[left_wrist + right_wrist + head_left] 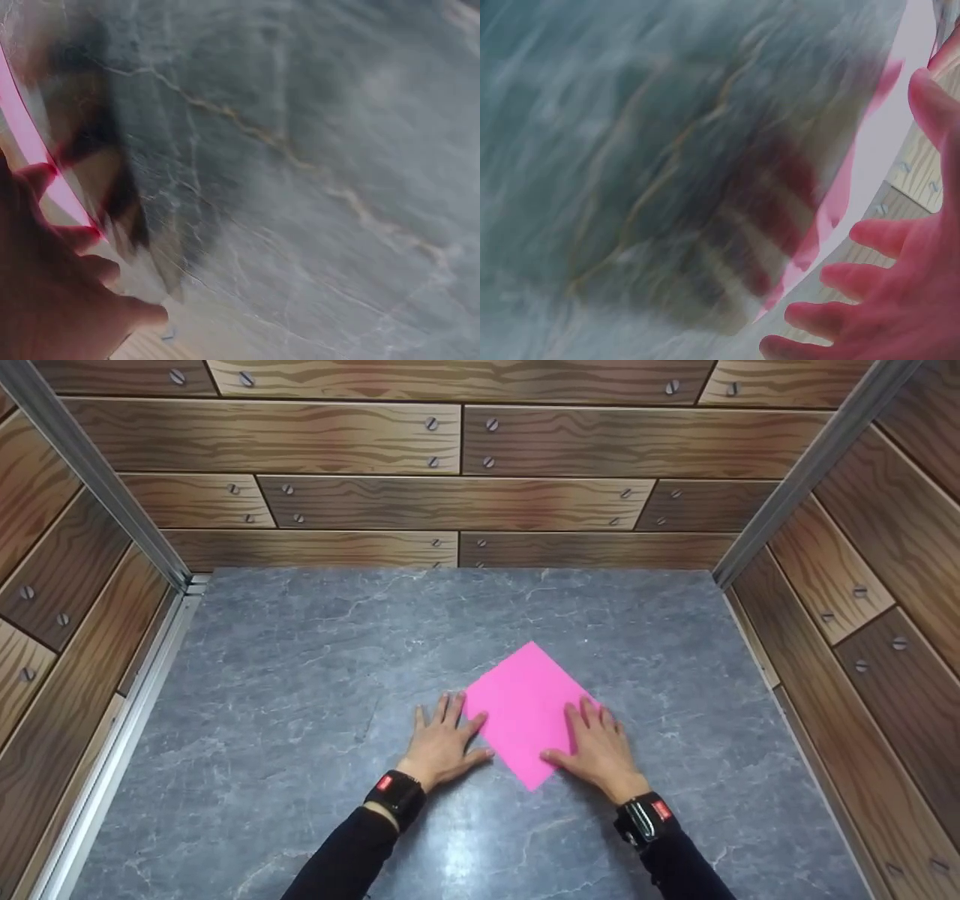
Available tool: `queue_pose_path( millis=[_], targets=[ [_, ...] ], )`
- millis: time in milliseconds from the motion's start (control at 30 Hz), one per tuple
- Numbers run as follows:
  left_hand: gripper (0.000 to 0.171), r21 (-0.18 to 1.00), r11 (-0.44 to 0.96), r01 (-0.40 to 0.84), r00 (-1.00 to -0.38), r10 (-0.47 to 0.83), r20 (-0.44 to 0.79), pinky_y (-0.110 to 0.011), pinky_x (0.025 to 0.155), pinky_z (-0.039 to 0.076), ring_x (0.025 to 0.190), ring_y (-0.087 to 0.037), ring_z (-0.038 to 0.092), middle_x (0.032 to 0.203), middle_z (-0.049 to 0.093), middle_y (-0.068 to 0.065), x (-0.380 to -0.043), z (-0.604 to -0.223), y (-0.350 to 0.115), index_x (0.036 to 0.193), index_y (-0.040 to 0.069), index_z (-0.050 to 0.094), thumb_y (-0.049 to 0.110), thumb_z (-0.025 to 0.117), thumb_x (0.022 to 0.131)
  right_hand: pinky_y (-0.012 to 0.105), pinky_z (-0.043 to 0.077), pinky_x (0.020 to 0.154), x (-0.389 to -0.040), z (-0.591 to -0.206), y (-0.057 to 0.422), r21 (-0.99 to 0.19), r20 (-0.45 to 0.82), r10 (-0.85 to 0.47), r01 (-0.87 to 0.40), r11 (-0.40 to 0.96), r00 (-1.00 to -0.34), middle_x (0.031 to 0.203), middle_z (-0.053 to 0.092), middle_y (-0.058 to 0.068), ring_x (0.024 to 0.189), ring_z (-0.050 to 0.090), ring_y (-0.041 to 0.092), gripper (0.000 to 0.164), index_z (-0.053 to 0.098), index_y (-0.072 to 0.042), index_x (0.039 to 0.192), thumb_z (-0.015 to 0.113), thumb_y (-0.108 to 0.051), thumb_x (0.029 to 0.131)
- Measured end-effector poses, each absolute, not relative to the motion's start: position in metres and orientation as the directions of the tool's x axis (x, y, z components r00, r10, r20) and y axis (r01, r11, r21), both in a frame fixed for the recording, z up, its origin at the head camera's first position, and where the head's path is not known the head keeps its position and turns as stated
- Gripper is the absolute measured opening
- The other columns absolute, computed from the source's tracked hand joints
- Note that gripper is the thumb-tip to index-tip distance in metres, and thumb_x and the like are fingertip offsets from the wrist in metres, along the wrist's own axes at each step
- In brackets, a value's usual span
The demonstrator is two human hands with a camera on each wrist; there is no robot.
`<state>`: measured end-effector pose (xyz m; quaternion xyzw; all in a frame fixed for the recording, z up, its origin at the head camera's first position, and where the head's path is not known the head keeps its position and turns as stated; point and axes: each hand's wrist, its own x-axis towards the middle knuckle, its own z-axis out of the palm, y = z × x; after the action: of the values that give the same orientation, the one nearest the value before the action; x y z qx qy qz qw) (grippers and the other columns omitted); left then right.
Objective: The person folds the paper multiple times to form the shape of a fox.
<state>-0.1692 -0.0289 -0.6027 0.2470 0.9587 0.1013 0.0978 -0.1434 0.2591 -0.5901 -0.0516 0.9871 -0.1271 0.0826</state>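
A square sheet of bright pink paper lies flat on the table, one corner pointing towards me. My left hand rests with fingers spread at its left corner, and the index fingertip overlaps the lower left edge. On the other side, my right hand lies spread over the lower right edge, thumb and fingers on the pink surface. In the left wrist view, the sheet shows as a thin pink strip beside straight fingertips. The right wrist view shows the right fingers extended near the paper's edge.
Grey marbled table top spreads around the sheet. Wood-patterned panels rise at the back and both sides, with metal posts in the back corners. Each wrist wears a black strapped device.
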Motion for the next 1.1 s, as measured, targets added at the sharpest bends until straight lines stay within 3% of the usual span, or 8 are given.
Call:
queue_pose_path(
  millis=[367,600,867,1100],
  targets=[
    [0.071,0.193,0.901,0.388,-0.906,0.411,-0.099,-0.078,0.115,0.014,0.152,-0.046,0.025,0.166,0.028,-0.022,-0.151,-0.602,-0.052,0.158,0.028,0.045,0.069,0.043,0.1,0.076,0.018,0.116,-0.144,-0.592,0.249,-0.27,-0.153,-0.181,-0.135,0.953,-0.971,0.166,0.022,0.027,0.15,0.018,0.056,0.1,0.039,-0.002,0.157,0.071,-0.065,0.087],
    [0.072,0.203,0.904,0.375,-0.912,0.399,-0.094,-0.079,0.114,0.013,0.151,-0.046,0.028,0.164,0.03,-0.026,-0.144,-0.601,-0.065,0.157,0.024,0.047,0.067,0.047,0.1,0.075,0.021,0.116,-0.15,-0.592,0.236,-0.277,-0.076,-0.249,-0.22,0.936,-0.965,0.163,0.03,0.028,0.149,0.025,0.054,0.1,0.043,0.003,0.153,0.073,-0.065,0.086],
    [0.072,0.259,0.905,0.338,-0.919,0.377,-0.118,-0.078,0.116,0.008,0.151,-0.048,0.025,0.165,0.025,-0.028,-0.143,-0.6,-0.07,0.156,0.019,0.047,0.063,0.053,0.099,0.068,0.016,0.12,-0.156,-0.596,0.224,-0.352,-0.15,-0.313,-0.245,0.903,-0.938,0.166,0.022,0.027,0.151,0.019,0.052,0.101,0.036,0.001,0.158,0.076,-0.059,0.087],
    [0.069,0.29,0.872,0.394,-0.907,0.42,-0.033,-0.075,0.115,0.02,0.15,-0.048,0.028,0.165,0.027,-0.027,-0.144,-0.603,-0.055,0.151,0.01,0.052,0.052,0.065,0.098,0.065,0.016,0.122,-0.155,-0.598,0.219,-0.364,-0.148,-0.308,-0.238,0.9,-0.94,0.164,0.024,0.03,0.149,0.02,0.055,0.098,0.039,0.004,0.155,0.078,-0.054,0.087]
  ],
)
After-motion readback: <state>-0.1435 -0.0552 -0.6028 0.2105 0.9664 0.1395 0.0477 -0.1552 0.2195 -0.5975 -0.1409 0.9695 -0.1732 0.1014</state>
